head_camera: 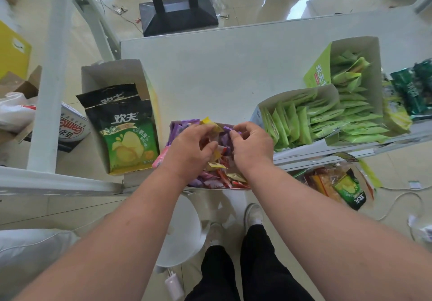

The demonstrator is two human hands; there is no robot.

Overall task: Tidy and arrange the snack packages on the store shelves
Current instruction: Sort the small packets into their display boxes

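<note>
Both hands work the mixed sachets (217, 172) beside the chip box (121, 123): right hand (251, 147) pinches a purple sachet (228, 128); left hand (190, 147) grip unclear. Light, crinkly, slippery; take by edge seal.

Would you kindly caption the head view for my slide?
Both hands, left hand and right hand, sort mixed small snack packets on the shelf.
</note>
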